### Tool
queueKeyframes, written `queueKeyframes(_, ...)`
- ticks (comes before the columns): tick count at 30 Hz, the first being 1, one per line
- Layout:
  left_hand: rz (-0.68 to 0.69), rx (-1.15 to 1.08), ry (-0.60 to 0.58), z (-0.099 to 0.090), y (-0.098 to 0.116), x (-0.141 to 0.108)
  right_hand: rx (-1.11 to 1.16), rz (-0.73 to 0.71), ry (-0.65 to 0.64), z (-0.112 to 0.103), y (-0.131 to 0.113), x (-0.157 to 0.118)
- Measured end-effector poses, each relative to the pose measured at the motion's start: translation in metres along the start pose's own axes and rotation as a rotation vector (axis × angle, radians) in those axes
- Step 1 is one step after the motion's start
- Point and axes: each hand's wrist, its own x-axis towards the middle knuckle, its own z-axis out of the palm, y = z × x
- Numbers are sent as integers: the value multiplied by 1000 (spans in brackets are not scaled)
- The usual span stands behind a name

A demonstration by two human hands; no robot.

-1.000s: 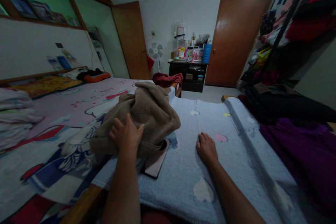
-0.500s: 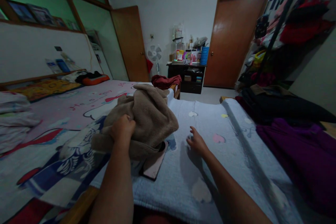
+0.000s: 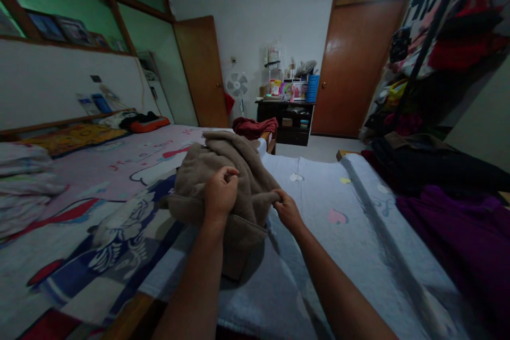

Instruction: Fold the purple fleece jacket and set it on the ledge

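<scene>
A crumpled brown fleece cloth (image 3: 247, 170), maybe a garment, is bunched up in front of me over the light blue bedding. My left hand (image 3: 221, 194) is closed on the middle of it, fingers curled and partly hidden by the hand's back. On the right side, my right hand (image 3: 289, 211) pinches a corner of the same cloth between thumb and fingers. A phone (image 3: 235, 265) lies in shadow on the bedding under the cloth's near edge, mostly covered.
Purple clothing (image 3: 450, 234) and a dark folded pile (image 3: 426, 162) lie at the right. A patterned blanket (image 3: 119, 228) spreads on the left. Red cloth (image 3: 255, 127) rests on wood beyond the bed. A dark cabinet (image 3: 285, 122) and a fan (image 3: 237, 86) stand at the back wall.
My left hand has moved right with the brown cloth, which now covers most of the phone. My right hand, empty before, has moved left and taken hold of the cloth's corner.
</scene>
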Motion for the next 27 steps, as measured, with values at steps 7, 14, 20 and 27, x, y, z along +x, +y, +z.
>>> queueKeyframes(7,115,-297,-145,44,32,-46,350,169,103,-38,-18,-26)
queueKeyframes(14,170,-516,-257,87,49,-95,537,266,3,-64,-30,-55)
queueKeyframes(20,59,-680,-372,105,57,-119,431,243,50,-94,-29,-61)
queueKeyframes(27,75,-706,-596,125,53,-142,354,290,72,-131,-28,-77)
